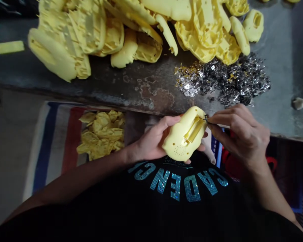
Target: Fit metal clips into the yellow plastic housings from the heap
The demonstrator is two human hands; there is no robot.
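Observation:
My left hand (pixel 151 143) wraps round a yellow plastic shell (pixel 183 136) with a slot and small holes, held just above my black shirt. My right hand (pixel 238 132) pinches a small dark metal piece (pixel 206 117) at the shell's upper right edge, by the slot. Both hands sit close to the near edge of the worn grey table (pixel 146 89).
A big heap of yellow plastic shells (pixel 131 30) covers the table's far side. A pile of small shiny metal pieces (pixel 224 80) lies just beyond my right hand. Below the table at left, a striped bag (pixel 55 141) holds more yellow shells (pixel 102 134).

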